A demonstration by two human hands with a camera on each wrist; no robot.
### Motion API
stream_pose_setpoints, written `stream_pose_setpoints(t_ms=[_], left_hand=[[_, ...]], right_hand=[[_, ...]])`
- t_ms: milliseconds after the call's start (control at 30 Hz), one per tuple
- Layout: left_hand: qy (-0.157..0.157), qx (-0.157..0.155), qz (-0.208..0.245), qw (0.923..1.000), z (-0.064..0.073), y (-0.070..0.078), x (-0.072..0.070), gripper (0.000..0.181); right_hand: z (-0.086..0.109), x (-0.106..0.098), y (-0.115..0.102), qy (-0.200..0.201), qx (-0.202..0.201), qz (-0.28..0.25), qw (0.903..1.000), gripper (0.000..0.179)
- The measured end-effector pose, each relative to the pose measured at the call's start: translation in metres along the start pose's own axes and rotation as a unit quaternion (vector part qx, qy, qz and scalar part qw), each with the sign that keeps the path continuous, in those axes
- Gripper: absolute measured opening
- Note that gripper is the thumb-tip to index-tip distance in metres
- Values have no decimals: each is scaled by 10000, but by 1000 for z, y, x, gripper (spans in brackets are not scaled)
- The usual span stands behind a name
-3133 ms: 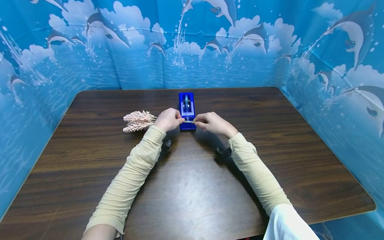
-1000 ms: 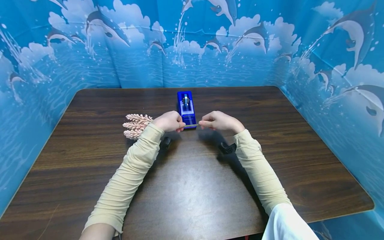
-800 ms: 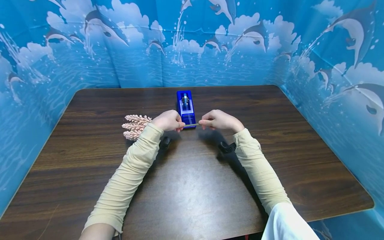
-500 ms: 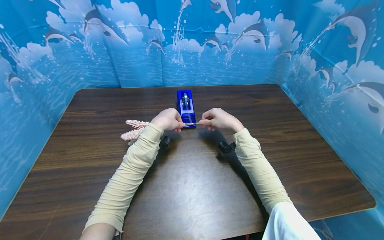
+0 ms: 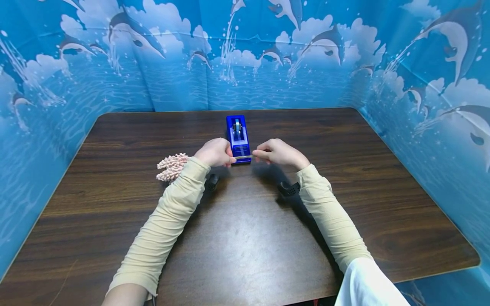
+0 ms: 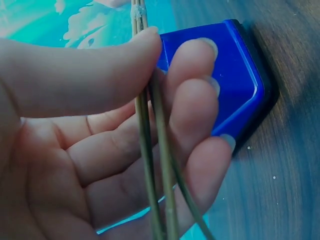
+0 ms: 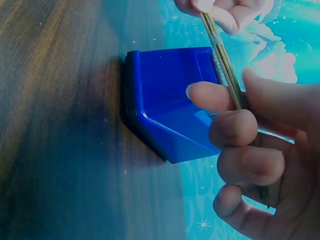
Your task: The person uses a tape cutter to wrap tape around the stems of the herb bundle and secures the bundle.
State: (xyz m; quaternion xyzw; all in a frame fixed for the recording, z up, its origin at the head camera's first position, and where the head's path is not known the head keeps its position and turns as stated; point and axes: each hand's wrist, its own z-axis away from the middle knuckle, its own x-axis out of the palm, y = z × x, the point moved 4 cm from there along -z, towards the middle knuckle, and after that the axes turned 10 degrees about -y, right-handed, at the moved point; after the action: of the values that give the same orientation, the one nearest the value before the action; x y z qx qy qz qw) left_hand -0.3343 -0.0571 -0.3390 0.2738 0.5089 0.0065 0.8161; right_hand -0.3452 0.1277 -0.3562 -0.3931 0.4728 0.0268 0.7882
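Note:
A bundle of thin green stems (image 5: 243, 157) is held level just in front of a blue tape dispenser (image 5: 238, 138). My left hand (image 5: 215, 152) pinches the stems (image 6: 150, 145) between thumb and fingers; the pink flower heads (image 5: 171, 166) stick out to its left. My right hand (image 5: 277, 152) pinches the other end of the stems (image 7: 225, 70). A band of clear tape wraps the stems between the two hands. The dispenser's front end (image 7: 172, 107) sits right below the stems in both wrist views.
The dark wooden table (image 5: 245, 238) is closed in by blue dolphin-print cloth (image 5: 245, 55) at the back and both sides. Black wrist-camera mounts (image 5: 288, 188) hang under each forearm. Cream sleeves cover both arms.
Both hands rolled the stem bundle, so the pink flower heads turned and bunched closer to my left forearm. My hands stayed in front of the dispenser.

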Motion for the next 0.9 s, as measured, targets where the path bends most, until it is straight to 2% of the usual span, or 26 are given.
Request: stream_pose_setpoints(t_ms=[133, 267, 367, 500, 667, 900], left_hand=[[-193, 34, 131, 9997, -1, 0, 2, 21], [-360, 129, 287, 9989, -3, 0, 4, 35], [-374, 50, 279, 9989, -3, 0, 4, 41], [-166, -74, 118, 9998, -2, 2, 4, 35], [263, -28, -15, 9996, -1, 1, 3, 28], [682, 14, -44, 9977, 0, 3, -1, 23]], right_hand=[[-1, -1, 0, 94, 9, 73, 9999, 32], [-1, -1, 0, 180, 37, -40, 9998, 28], [-1, 0, -1, 208, 26, -102, 9997, 27], [-1, 0, -2, 277, 26, -115, 9995, 25], [-1, 1, -2, 352, 40, -83, 9993, 23], [0, -1, -4, 463, 20, -128, 9988, 19]])
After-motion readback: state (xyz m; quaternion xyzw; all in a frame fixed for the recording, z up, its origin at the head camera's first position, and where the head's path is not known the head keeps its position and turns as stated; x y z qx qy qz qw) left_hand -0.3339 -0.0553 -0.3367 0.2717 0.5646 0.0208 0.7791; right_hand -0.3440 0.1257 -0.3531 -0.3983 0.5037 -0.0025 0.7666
